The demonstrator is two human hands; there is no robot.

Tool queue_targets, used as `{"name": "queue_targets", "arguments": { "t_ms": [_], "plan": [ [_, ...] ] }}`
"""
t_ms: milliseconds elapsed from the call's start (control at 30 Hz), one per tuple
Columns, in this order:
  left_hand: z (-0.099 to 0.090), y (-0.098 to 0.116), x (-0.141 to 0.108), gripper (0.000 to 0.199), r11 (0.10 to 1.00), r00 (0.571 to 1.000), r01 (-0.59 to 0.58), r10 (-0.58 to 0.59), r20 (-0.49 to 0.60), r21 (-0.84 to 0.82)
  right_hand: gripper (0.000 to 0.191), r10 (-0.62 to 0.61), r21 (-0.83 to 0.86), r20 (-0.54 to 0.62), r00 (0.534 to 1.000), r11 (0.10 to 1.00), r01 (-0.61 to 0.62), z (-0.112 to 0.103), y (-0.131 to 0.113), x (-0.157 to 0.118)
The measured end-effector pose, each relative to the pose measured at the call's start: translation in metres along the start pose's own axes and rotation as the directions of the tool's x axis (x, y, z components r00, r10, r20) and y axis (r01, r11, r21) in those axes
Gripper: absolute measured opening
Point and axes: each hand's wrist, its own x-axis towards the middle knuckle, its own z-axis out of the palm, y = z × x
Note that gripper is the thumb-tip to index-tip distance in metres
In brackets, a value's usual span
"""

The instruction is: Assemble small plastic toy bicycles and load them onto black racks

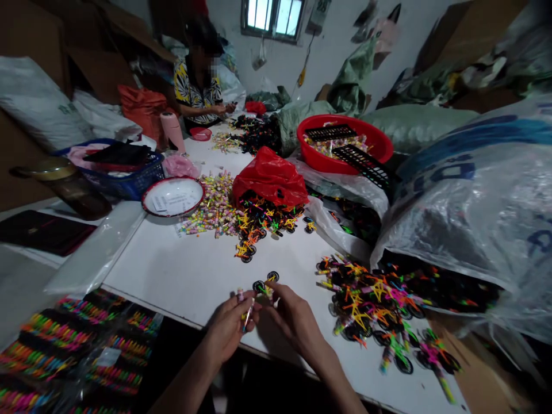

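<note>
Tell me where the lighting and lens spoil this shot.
Head view: dim overall, with the window glaring almost white; head view: soft shadows on the table near the left hand and right hand; head view: sheen on the big plastic bag; head view: outer edges look stretched and soft.

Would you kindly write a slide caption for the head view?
At a white table, the left hand holds small tubes while the right hand touches a toy bicycle.
</note>
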Motion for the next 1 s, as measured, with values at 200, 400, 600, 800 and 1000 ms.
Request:
{"name": "queue_targets", "arguments": {
  "t_ms": [200, 400, 600, 800, 1000],
  "plan": [
    [0.0, -0.014, -0.013, 0.039, 0.984, 0.984, -0.18, 0.18, -0.001, -0.003, 0.05, 0.033, 0.146, 0.059, 0.998, 0.988, -0.042, 0.034, -0.006, -0.007],
    [-0.017, -0.004, -0.009, 0.054, 0.964, 0.972, -0.195, 0.215, -0.097, 0.179, 0.037, -0.014, -0.384, 0.032, 0.999, 0.923, 0.026, 0.0, 0.013, 0.022],
    [-0.019, -0.007, -0.007, 0.042, 0.926, 0.96, -0.244, 0.272, -0.061, 0.289, 0.025, -0.067, -0.377, -0.004, 0.998, 0.924, 0.06, -0.007, 0.033, 0.042],
    [-0.019, -0.003, 0.0, 0.045, 0.912, 0.963, -0.239, 0.267, -0.039, 0.335, 0.029, 0.02, -0.117, -0.238, 0.971, 0.992, -0.049, 0.008, 0.022, 0.014],
    [-0.016, -0.006, 0.004, 0.039, 0.84, 0.95, -0.305, 0.302, 0.08, 0.448, 0.032, 0.289, 0.496, -0.165, 0.943, 0.851, -0.174, 0.012, 0.017, 0.009]
  ]
}}
